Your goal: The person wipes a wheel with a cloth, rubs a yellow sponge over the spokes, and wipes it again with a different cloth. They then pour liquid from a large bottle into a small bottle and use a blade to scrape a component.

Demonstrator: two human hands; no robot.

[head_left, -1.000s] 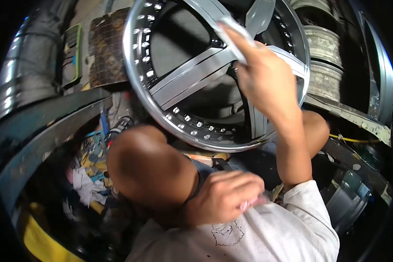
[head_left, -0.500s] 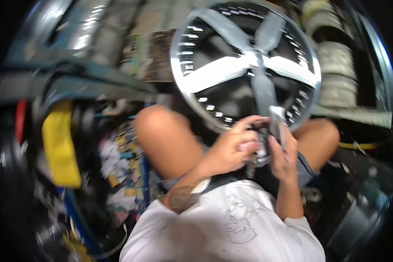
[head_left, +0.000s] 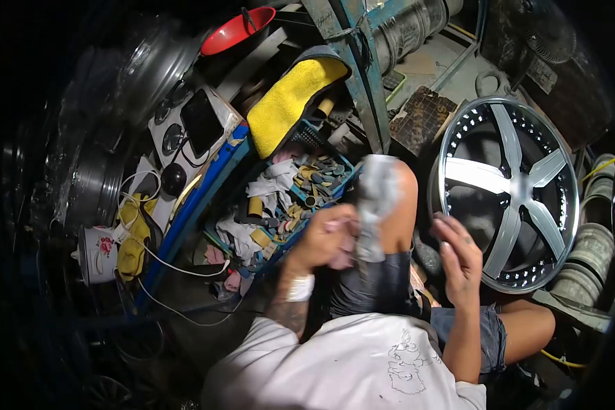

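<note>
My left hand [head_left: 331, 238] is closed around a long silvery-grey object [head_left: 372, 205], which stands roughly upright above my knee. Motion smears it, so its kind is not clear. My right hand [head_left: 461, 253] has its fingers stretched out and holds nothing that I can see. It is close to the lower left edge of a large alloy wheel [head_left: 473, 171]. Polished spokes and a ring of rivet-like studs show on the wheel's face.
Left of my leg, a blue basket [head_left: 352, 174] holds several abrasive pieces and rags. A yellow cloth [head_left: 283, 102] hangs from the frame above it. Farther left are a phone [head_left: 201, 123], a white cable [head_left: 191, 322] and a red bowl [head_left: 236, 33]. Stacked wheel barrels [head_left: 590, 260] stand at right.
The view has swung left, so the wheel now appears farther right. My hands have moved apart; the silvery object is now with my left hand, and my right hand is off it.
</note>
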